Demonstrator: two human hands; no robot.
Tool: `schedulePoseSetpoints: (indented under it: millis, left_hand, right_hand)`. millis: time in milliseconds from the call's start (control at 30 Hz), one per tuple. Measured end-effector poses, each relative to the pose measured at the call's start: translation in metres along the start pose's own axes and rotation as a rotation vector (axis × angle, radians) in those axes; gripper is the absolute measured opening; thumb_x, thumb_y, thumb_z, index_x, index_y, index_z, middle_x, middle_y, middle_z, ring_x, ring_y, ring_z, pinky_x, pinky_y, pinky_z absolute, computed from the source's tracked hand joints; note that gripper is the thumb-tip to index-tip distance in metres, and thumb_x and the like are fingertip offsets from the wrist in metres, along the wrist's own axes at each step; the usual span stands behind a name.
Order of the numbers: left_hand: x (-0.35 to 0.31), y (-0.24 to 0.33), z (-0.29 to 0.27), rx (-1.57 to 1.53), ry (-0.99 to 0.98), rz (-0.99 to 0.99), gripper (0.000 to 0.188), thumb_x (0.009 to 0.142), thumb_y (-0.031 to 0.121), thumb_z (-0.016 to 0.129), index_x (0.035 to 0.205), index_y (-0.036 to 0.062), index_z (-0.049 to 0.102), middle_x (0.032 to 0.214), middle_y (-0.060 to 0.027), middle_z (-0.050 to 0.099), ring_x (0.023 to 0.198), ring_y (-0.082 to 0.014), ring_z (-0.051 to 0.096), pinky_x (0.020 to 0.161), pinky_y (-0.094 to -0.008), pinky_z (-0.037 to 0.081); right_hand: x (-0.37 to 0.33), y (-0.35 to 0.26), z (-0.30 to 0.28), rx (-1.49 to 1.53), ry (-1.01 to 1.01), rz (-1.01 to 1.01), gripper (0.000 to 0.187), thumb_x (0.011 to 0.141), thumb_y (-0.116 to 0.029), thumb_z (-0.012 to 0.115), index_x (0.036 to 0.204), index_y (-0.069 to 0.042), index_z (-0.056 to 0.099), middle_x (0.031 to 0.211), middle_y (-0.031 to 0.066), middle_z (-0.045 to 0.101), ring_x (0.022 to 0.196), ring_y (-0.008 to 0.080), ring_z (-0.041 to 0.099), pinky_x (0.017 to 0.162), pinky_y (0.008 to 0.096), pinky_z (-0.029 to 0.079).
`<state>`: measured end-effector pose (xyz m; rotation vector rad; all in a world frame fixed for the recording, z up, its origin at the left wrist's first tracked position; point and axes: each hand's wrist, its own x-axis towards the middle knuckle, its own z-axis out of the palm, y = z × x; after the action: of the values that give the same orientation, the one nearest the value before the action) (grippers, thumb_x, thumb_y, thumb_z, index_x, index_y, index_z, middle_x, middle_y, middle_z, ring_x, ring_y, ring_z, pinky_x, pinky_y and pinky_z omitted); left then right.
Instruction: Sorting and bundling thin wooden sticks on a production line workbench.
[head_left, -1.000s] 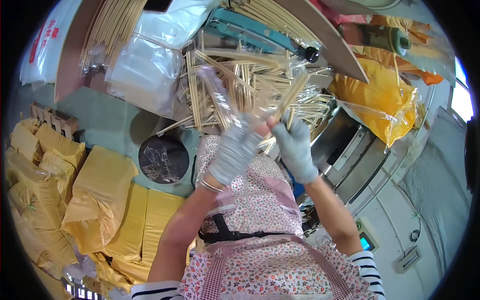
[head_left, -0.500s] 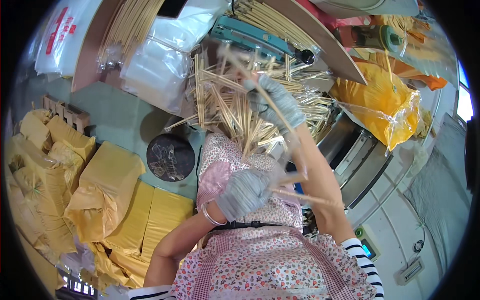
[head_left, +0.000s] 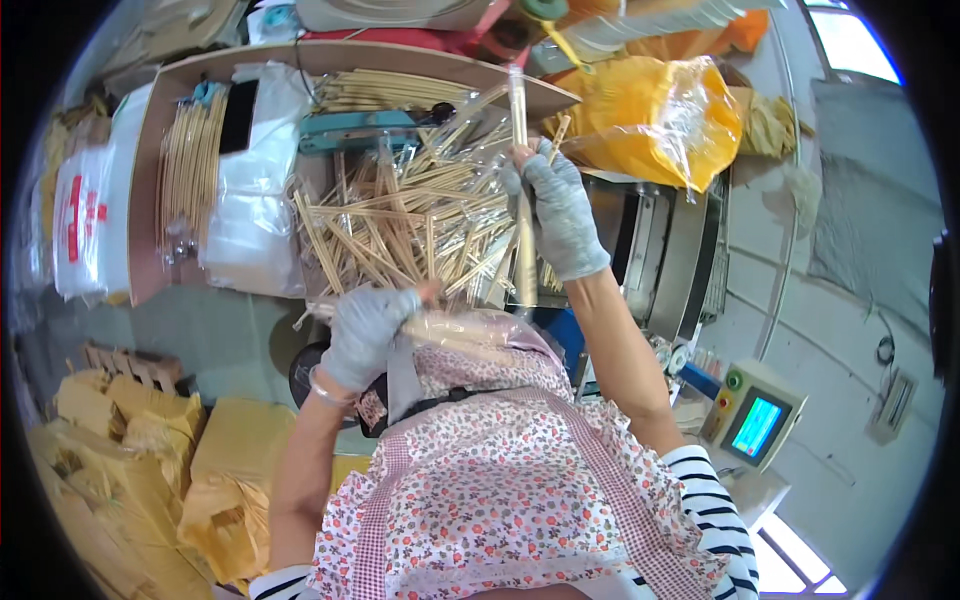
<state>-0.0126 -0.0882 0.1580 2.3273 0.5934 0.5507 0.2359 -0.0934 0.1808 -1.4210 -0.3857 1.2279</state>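
Note:
My right hand [head_left: 566, 215], in a grey glove with bare fingertips showing, is closed round upright pale wooden chopsticks [head_left: 527, 255] in clear film. They reach above and below the fist. My left hand [head_left: 362, 338], gloved alike, is closed on more chopsticks [head_left: 465, 335] in clear plastic, which lie sideways, blurred, above my lap. How many are in each hand I cannot tell. Just beyond both hands spreads a loose heap of film-wrapped chopsticks [head_left: 400, 225], lying in all directions.
A teal bar-shaped tool [head_left: 358, 131] lies behind the heap, within a cardboard wall [head_left: 143, 240]. Left of it are white plastic bags [head_left: 250, 225] and bundled sticks [head_left: 188, 165]. A yellow sack [head_left: 650, 115] and a control box with screen [head_left: 755, 420] stand right; yellow packages [head_left: 235, 450] lie left.
My view has turned to the right. My left hand has moved left and forward with its chopsticks; the chopsticks in my right hand have swung from slanted to upright.

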Motion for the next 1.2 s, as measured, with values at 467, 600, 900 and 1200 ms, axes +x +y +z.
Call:
schedulePoseSetpoints:
  millis: [467, 600, 900, 1200]
  left_hand:
    - [-0.002, 0.02, -0.049, -0.821, 0.377, -0.948, 0.01, 0.089, 0.014, 0.052, 0.09, 0.0067, 0.06, 0.062, 0.0043, 0.046, 0.049, -0.003, 0.039, 0.041, -0.0172, 0.027]
    - [0.083, 0.02, -0.013, -0.863, 0.269, -0.77, 0.038, 0.093, 0.035, 0.046, 0.105, 0.0016, 0.06, 0.061, 0.0042, 0.046, 0.052, -0.0062, 0.039, 0.05, -0.0204, 0.034]
    - [0.123, 0.028, -0.008, -1.338, 0.428, -0.678, 0.02, 0.091, 0.024, 0.053, 0.097, 0.0067, 0.06, 0.085, -0.0104, 0.066, 0.049, -0.0058, 0.045, 0.043, -0.0209, 0.036]
    - [0.118, 0.013, -0.018, -1.651, 0.186, -0.723, 0.027, 0.092, 0.024, 0.05, 0.112, 0.0063, 0.052, 0.093, -0.0032, 0.061, 0.047, -0.0046, 0.039, 0.044, -0.0207, 0.033]
  right_hand:
    - [-0.025, -0.023, -0.037, -0.102, -0.104, -0.135, 0.017, 0.09, -0.024, 0.052, 0.09, -0.007, 0.054, 0.063, -0.0031, 0.05, 0.049, 0.0058, 0.044, 0.044, 0.0188, 0.036]
    - [-0.068, -0.002, 0.006, -0.152, -0.278, -0.182, 0.018, 0.09, -0.022, 0.052, 0.091, -0.004, 0.052, 0.063, -0.0027, 0.051, 0.054, 0.0046, 0.045, 0.049, 0.0192, 0.036]
    - [-0.111, 0.02, -0.014, -0.248, -0.232, -0.1, 0.022, 0.091, -0.023, 0.053, 0.083, -0.003, 0.058, 0.058, -0.0027, 0.05, 0.051, 0.0042, 0.043, 0.047, 0.0195, 0.034]
    - [-0.104, 0.006, -0.022, -0.178, -0.326, -0.025, 0.025, 0.091, -0.026, 0.054, 0.084, -0.003, 0.06, 0.059, -0.0025, 0.052, 0.052, 0.0037, 0.044, 0.048, 0.0185, 0.033]
